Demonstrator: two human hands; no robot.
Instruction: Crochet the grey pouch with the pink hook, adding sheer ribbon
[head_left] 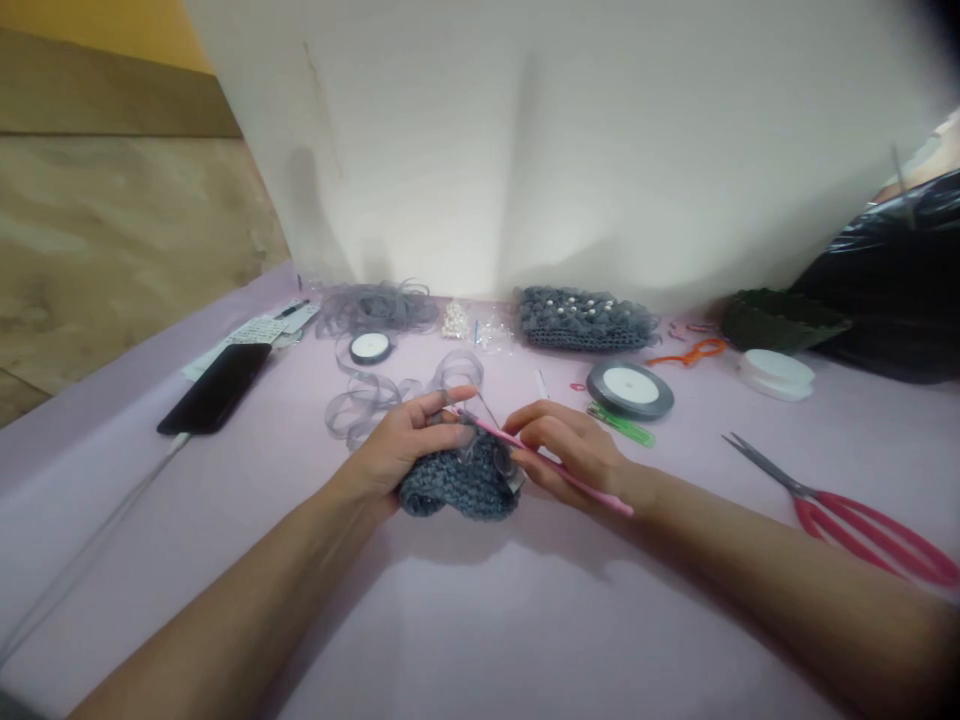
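My left hand (405, 445) holds a grey crocheted piece (457, 487) from above, with a strand of sheer grey ribbon (371, 400) running loose behind it. My right hand (566, 450) grips a pink crochet hook (559, 465) like a pencil. The hook's tip reaches in by the left fingers, at the top edge of the crochet. Its point is hidden among the fingers and yarn. Beyond the hands lies a small ribbon spool (370, 348).
A lilac-covered table holds a pearl-studded grey crocheted piece (585, 320), a grey ribbon spool (630, 390), red-handled scissors (847, 510), a black smartphone (214, 388) with a cable, and a dark green crocheted piece (780, 320). A black plastic bag (892, 290) sits right, against a white wall (525, 150).
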